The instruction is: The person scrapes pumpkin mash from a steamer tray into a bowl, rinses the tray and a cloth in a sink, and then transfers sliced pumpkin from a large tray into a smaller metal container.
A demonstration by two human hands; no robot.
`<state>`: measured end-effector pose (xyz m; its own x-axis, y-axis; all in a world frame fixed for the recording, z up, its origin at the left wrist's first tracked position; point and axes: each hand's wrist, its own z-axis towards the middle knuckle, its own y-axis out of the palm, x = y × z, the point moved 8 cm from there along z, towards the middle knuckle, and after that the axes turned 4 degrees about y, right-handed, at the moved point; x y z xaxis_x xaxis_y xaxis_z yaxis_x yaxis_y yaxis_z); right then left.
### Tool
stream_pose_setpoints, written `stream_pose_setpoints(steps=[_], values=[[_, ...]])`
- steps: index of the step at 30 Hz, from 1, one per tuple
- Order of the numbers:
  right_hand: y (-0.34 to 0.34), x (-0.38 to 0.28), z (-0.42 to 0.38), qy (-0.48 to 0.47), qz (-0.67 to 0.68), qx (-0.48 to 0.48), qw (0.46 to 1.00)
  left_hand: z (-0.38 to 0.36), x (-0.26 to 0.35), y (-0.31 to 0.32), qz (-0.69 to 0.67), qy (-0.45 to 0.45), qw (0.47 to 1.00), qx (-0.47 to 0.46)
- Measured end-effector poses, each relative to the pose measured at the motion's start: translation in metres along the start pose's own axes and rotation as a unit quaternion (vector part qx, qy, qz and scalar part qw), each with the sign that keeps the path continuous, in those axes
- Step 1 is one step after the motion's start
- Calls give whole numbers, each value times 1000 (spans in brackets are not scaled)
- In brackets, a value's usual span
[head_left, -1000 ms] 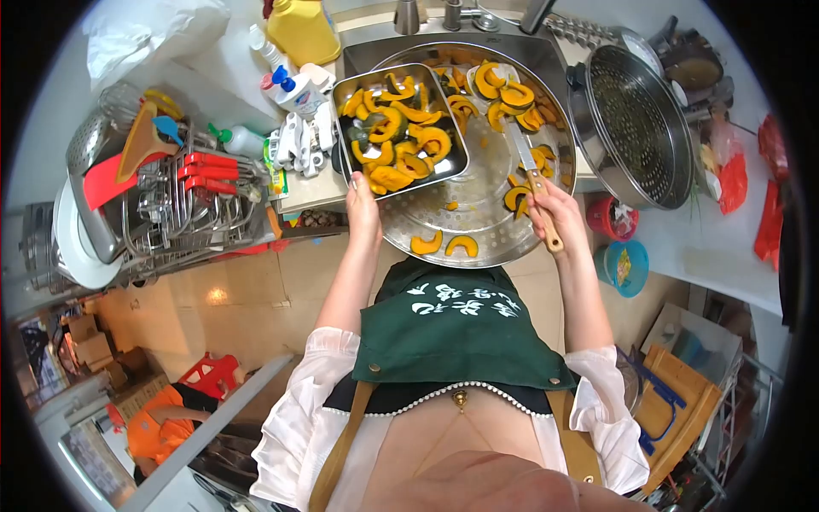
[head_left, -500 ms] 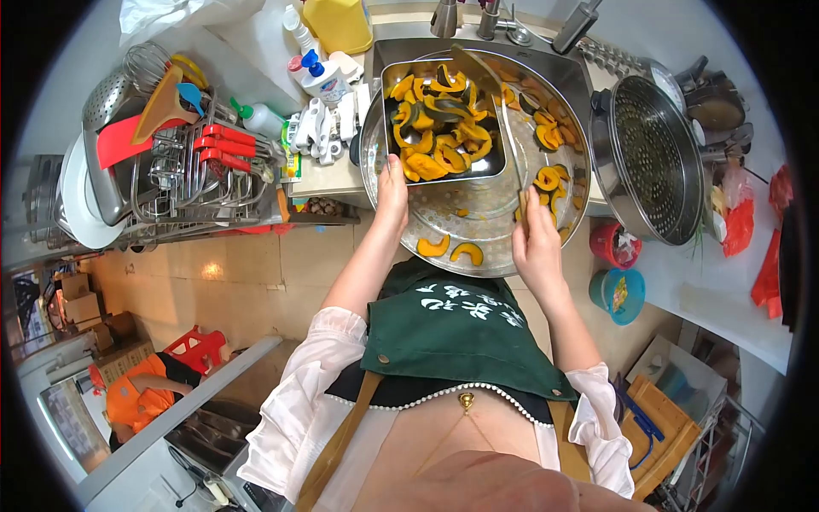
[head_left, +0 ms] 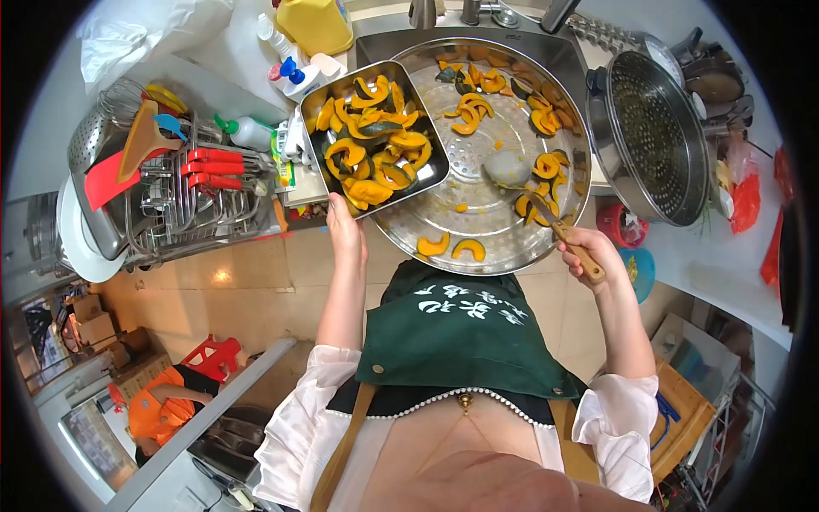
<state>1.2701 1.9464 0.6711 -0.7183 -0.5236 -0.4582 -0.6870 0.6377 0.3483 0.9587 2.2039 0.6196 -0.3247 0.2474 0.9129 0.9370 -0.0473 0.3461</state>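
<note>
My left hand (head_left: 347,229) grips the near edge of a square metal tray (head_left: 434,167), tilted over the left rim of a large round steel pan. Curved pumpkin slices (head_left: 375,141) with dark green skin fill the tray. My right hand (head_left: 589,256) is closed round the wooden handle of a ladle (head_left: 509,169), its round bowl over the pan's middle. More pumpkin slices (head_left: 470,113) lie in groups at the back and right of the round pan (head_left: 495,243), and two single slices (head_left: 452,247) lie at its near edge.
A perforated steamer pot (head_left: 653,141) stands at the right. At the left, a wire rack (head_left: 145,247) holds utensils with red handles. Bottles (head_left: 299,77) stand behind the tray. Red and blue tubs (head_left: 638,271) are low at the right. A person in orange (head_left: 158,405) is at the lower left.
The tray has moved left and turned, uncovering more of the pan. The wide utensil in my right hand has swung down from the tray's edge to the pan's middle, and that hand has moved right.
</note>
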Motion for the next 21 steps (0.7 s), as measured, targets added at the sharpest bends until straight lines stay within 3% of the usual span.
stream_pose_setpoints(steps=[4, 7, 9, 14, 17, 21], values=[[18, 9, 39, 86, 34, -6, 996, -5, -5, -10, -3, -11, 1000, 18], [32, 5, 96, 76, 54, -27, 995, -7, -6, -13, -4, -7, 1000, 30], [56, -17, 135, 15, 131, -20, 991, -10, -4, -14, -3, -4, 999, 36], [83, -46, 225, -61, 140, -72, 986, -16, 4, -13, -5, -1, 999, 49], [79, -45, 225, -147, 108, -74, 980, -21, 10, -11, -5, -5, 998, 64], [61, -30, 198, -158, 25, -88, 983, -20, 15, -4, 9, 4, 999, 52]])
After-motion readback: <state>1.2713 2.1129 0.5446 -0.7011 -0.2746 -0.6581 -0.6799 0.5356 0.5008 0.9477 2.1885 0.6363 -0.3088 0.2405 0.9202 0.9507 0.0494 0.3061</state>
